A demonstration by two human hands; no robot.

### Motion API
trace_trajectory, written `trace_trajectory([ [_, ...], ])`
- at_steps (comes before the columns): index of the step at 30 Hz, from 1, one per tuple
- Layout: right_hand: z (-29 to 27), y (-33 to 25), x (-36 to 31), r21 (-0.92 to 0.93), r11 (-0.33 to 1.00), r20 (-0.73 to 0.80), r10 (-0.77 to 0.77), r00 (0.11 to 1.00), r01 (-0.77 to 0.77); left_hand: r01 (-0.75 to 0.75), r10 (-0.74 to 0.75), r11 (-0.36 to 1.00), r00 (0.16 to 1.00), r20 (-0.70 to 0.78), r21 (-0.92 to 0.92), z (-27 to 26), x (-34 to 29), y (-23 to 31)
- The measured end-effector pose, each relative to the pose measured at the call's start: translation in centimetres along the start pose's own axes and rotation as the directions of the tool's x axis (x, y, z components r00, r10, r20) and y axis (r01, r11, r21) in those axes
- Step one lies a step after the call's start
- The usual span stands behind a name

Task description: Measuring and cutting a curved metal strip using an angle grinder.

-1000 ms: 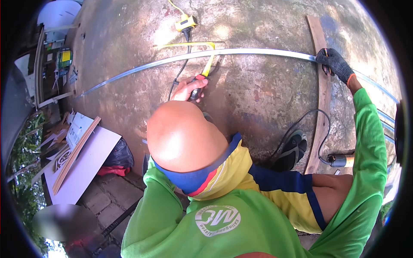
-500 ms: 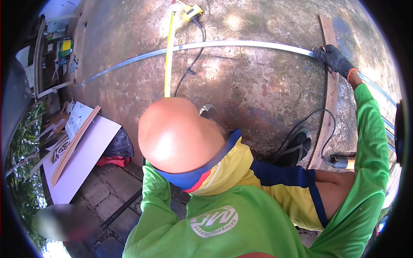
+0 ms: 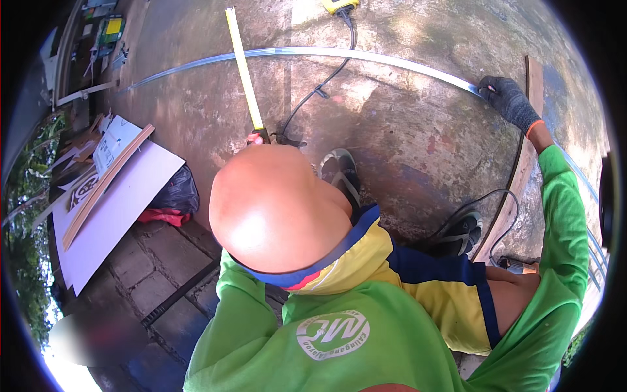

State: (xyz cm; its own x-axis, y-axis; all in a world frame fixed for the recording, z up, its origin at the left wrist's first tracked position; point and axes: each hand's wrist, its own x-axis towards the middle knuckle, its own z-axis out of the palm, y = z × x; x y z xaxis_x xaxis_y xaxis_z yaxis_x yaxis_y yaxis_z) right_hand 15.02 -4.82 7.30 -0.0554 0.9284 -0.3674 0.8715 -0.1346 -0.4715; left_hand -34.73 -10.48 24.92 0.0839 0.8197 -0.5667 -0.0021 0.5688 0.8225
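A long silvery metal strip [image 3: 366, 55] runs across the concrete floor in front of me. My right hand [image 3: 509, 103], in a dark grey knitted glove with an orange cuff, is closed on its right part. A yellow tape measure blade [image 3: 243, 68] lies extended away from me, crossing the strip toward the left. Its dark case [image 3: 262, 136] shows just beyond my raised bare knee. Fingertips of my left hand [image 3: 253, 138] are closed against that case; the knee hides the rest of the hand.
A wooden plank [image 3: 522, 166] lies beside my right hand. A yellow corded tool [image 3: 339, 6] sits at the far edge, its black cord [image 3: 307, 101] trailing back. Another tool [image 3: 519, 264] lies by my right knee. Boards [image 3: 124, 209] and a black bag [image 3: 177, 196] are at left.
My view has shifted. The tape has swung to a slant and moved left along the strip, farther from the yellow tool; its case now shows. My right hand has moved left off the plank.
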Motion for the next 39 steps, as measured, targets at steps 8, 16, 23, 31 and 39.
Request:
trace_trajectory([
  [8, 0.6, -6.3, 0.6, -0.369, 0.926, -0.009, -0.094, 0.996, 0.084, 0.068, -0.052, 0.996, 0.964, -0.262, 0.053, -12.2, 15.8, -4.9],
  [16, 2.4, -6.1, 2.8, -0.403, 0.909, -0.028, -0.122, 0.992, 0.101, -0.077, 0.252, 0.91, 0.883, -0.395, 0.407, -17.5, 23.6, -5.6],
  [23, 4.2, -5.9, 4.7, -0.402, 0.886, -0.014, -0.258, 0.966, 0.231, 0.142, 0.46, 0.746, 0.597, -0.657, 0.651, -21.1, 28.6, -6.0],
  [31, 2.5, -5.9, 3.0, -0.472, 0.867, 0.088, -0.132, 0.987, 0.158, -0.303, 0.467, 0.884, 0.538, -0.702, 0.356, -15.9, 23.9, -7.3],
  [39, 2.4, -6.7, 3.2, -0.468, 0.872, 0.095, -0.113, 0.989, 0.145, 0.361, 0.411, 0.514, 0.692, -0.593, 0.778, -17.7, 21.6, -10.3],
])
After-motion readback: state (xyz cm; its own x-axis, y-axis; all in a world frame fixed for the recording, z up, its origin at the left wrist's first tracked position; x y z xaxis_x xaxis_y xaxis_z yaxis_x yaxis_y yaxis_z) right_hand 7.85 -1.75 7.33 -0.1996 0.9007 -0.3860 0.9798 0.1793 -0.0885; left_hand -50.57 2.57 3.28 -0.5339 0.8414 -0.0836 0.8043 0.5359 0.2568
